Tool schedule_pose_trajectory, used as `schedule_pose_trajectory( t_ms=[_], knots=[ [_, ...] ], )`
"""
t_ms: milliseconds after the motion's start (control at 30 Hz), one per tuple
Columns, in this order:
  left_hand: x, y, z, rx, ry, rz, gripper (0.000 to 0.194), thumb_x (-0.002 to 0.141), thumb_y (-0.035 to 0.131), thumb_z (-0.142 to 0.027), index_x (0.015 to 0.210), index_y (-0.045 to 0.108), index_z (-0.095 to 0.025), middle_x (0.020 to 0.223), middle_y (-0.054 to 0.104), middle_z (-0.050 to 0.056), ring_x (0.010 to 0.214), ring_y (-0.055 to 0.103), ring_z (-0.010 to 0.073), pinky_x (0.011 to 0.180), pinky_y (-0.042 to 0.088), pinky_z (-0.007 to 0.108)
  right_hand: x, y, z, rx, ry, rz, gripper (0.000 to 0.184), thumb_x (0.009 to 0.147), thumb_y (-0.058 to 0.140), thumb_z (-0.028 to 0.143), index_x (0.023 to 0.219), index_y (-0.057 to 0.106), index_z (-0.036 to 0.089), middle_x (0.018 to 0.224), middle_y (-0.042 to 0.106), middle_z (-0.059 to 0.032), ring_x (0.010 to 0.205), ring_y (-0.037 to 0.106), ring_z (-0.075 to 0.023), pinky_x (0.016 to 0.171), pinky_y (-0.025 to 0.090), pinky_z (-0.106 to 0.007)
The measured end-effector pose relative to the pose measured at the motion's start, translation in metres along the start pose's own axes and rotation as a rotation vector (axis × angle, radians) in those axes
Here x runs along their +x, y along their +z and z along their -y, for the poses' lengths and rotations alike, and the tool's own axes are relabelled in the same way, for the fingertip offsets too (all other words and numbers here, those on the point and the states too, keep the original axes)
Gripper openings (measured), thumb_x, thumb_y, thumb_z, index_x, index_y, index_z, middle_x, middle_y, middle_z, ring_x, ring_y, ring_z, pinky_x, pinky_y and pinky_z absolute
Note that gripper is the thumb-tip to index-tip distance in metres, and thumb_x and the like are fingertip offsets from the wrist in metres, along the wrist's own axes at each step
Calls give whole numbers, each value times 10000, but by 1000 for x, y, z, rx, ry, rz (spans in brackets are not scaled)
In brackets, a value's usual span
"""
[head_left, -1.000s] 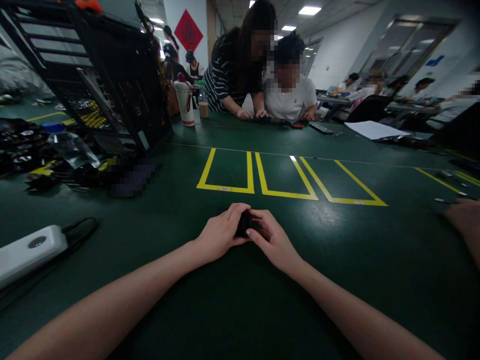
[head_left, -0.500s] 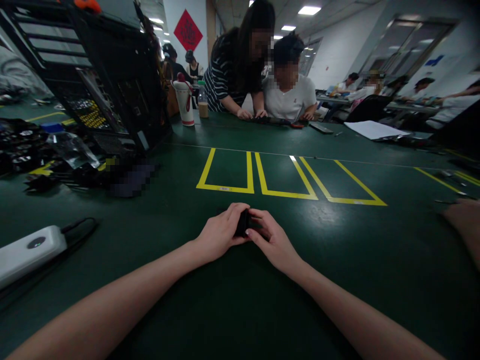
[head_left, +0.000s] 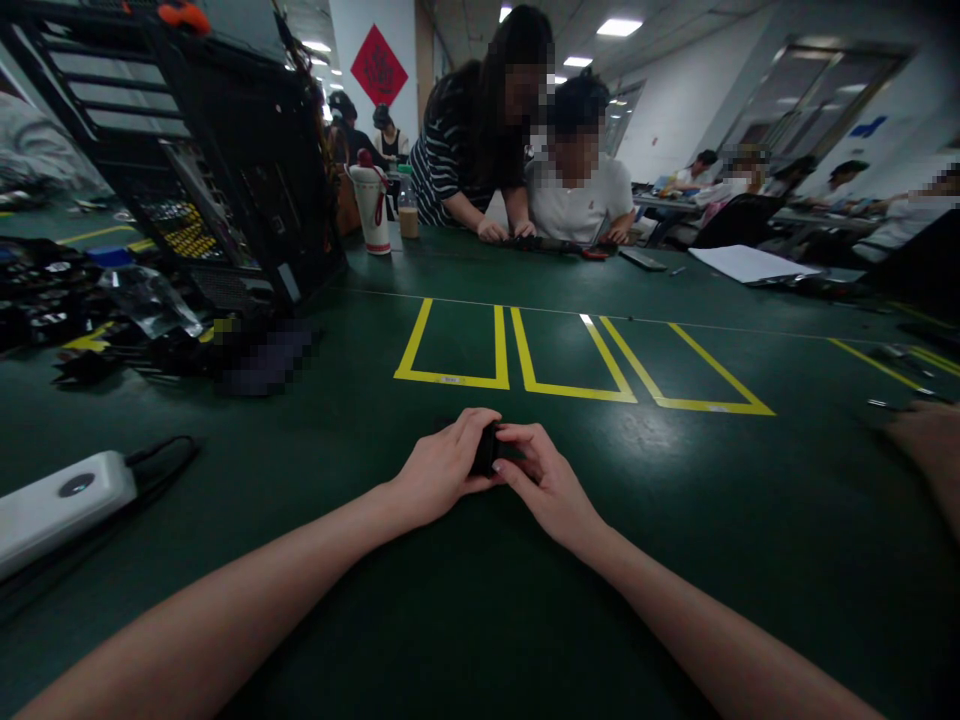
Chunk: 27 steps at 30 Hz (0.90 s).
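Observation:
A small black object (head_left: 486,452) sits between my hands, low over the dark green table (head_left: 480,610); its kind is not clear. My left hand (head_left: 448,462) is closed around its left side, the fingers over the top and the thumb beneath. From the right, my right hand (head_left: 546,478) touches the same object with bent fingers and thumb, and its palm side is partly hidden. Just beyond my hands lie yellow tape outlines (head_left: 452,380) on the tabletop.
At the left stands a black computer case (head_left: 262,190), with a plastic bottle (head_left: 146,290) beside it. A white device with a cable (head_left: 71,505) lies nearer. Two people work across the table by a paper cup (head_left: 370,210). Another person's hand (head_left: 930,440) rests at the right edge.
The view has shifted very slightly. Both my hands keep nearly the same pose around the black object.

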<state>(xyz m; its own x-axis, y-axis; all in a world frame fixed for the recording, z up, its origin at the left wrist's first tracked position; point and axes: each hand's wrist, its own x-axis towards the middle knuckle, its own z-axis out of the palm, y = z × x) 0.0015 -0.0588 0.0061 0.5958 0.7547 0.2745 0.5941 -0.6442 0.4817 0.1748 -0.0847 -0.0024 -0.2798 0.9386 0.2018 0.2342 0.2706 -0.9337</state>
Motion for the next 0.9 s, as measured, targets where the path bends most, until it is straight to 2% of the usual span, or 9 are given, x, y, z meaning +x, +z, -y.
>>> schedule_pose_trajectory(
  t_ms=[167,567,767,900],
  knots=[
    [0,0,-1,-9,-11,5,596,763,613,-313,1214,226,-258,1213,439,60,1025,554,227,792,506,395,1,-1,2,-9,31,18,361,826,510,193,1170,430,272,1153,503,-47,1095,516,-191,926,471,-400],
    [0,-1,-1,-4,-7,8,603,762,617,-305,1223,232,-247,1215,438,63,1019,551,232,787,510,401,-1,1,1,0,-13,-6,204,813,528,183,1003,500,253,1139,486,-29,1082,524,-185,921,477,-396],
    [0,-1,-1,-15,-9,5,591,763,616,-305,1215,241,-246,1210,437,63,1015,551,229,789,512,393,0,-1,5,-40,32,20,364,827,517,183,1167,429,278,1165,499,-36,1114,501,-184,955,451,-405],
    [0,-1,-1,-6,-4,4,598,765,615,-301,1221,233,-239,1207,438,64,1012,550,223,793,508,384,0,0,5,-22,37,36,331,830,517,196,1145,443,267,1149,505,-39,1092,518,-180,950,457,-395]
  ],
)
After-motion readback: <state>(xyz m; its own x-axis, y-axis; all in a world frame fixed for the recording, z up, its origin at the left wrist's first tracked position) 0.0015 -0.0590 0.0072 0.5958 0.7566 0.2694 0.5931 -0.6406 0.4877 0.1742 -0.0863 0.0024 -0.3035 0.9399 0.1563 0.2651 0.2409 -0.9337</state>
